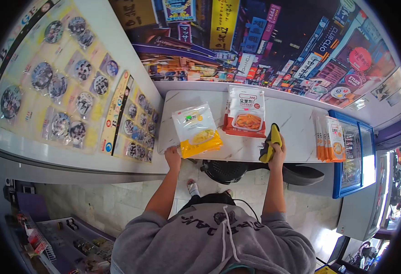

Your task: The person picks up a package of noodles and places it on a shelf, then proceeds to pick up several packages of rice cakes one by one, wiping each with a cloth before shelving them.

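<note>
My right hand is closed around a folded yellow and dark grey cloth at the front of the white marbled table. My left hand rests at the table's front edge, below the lower left of a white and yellow food bag; its fingers are too small and foreshortened to make out. The yellow bag lies flat and slightly turned. A white and red food bag lies further back, left of the cloth, with a picture of food in red sauce.
Several orange and white packs stand in a row at the table's right end, beside a blue-framed glass case. A black stool and a dark seat sit under the front edge. Badge boards line the left wall.
</note>
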The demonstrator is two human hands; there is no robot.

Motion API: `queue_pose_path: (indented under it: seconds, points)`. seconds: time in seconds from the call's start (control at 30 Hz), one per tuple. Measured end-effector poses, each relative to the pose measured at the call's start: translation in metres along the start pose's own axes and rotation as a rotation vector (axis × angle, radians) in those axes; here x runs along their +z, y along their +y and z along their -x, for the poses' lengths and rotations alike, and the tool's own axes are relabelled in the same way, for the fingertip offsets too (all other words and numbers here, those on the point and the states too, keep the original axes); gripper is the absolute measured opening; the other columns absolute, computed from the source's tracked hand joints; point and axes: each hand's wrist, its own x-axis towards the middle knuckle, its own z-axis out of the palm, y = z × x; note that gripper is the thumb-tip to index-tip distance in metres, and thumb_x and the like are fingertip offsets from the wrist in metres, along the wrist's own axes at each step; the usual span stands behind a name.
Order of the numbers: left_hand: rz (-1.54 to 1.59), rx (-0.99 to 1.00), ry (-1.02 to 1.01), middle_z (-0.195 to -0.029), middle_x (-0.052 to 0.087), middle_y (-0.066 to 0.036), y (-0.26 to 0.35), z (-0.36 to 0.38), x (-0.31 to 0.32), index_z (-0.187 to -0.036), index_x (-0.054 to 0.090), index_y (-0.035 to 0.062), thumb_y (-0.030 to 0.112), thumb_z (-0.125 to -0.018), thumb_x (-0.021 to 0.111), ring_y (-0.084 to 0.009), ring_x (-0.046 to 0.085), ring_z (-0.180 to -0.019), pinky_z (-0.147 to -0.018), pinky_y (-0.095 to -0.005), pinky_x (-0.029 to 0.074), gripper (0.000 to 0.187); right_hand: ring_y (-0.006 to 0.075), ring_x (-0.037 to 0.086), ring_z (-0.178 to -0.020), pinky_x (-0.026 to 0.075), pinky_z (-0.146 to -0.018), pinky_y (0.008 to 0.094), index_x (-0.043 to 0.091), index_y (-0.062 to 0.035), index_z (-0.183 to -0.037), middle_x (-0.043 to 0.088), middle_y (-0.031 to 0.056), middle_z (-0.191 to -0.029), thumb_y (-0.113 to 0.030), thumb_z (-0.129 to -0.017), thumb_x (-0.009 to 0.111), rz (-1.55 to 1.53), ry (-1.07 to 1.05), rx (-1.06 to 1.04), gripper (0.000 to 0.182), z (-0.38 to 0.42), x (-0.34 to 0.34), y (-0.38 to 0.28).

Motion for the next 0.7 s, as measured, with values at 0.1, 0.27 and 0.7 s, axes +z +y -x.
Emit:
queue_pose_path:
  seconds: [0.1, 0.27, 0.7]
  points:
    - [0.454, -0.205, -0.099, -0.073, 0.058, -0.018, 0.039, -0.017, -0.009, -0.078, 0.058, -0.0035, 0.029, -0.082, 0.057, -0.0294, 0.056, -0.076, -0.068, -0.0349, 0.044, 0.032, 0.0210, 0.060, -0.077, 0.051, -0.068, 0.0315, 0.046, 0.0020, -0.117, 0.056, 0.0112, -0.097, 0.003, -0.072, 0.046, -0.077, -0.152, 0.109, 0.045, 0.020, 0.036, -0.001]
    - [0.071, -0.027, -0.506, -0.067, 0.056, -0.012, 0.074, -0.057, -0.017, -0.081, 0.057, -0.0024, 0.029, -0.074, 0.064, -0.0185, 0.053, -0.060, -0.057, -0.0316, 0.043, 0.033, 0.0211, 0.059, -0.078, 0.052, -0.070, 0.0323, 0.047, 0.0022, -0.118, 0.056, 0.0128, -0.097, 0.004, -0.070, 0.049, -0.054, -0.197, 0.154, 0.048, 0.038, 0.084, 0.010]
    - [1.621, -0.461, -0.807, -0.121, 0.045, -0.009, 0.179, -0.035, -0.089, -0.132, 0.028, 0.0114, -0.007, -0.071, 0.044, -0.0203, 0.054, -0.101, -0.084, -0.0324, 0.047, 0.066, 0.0355, 0.038, -0.117, 0.032, -0.099, 0.0388, 0.054, -0.0088, -0.115, 0.039, 0.0178, -0.127, 0.000, -0.061, 0.058, 1.053, -0.710, -0.657, 0.055, 0.118, 0.216, 0.007]
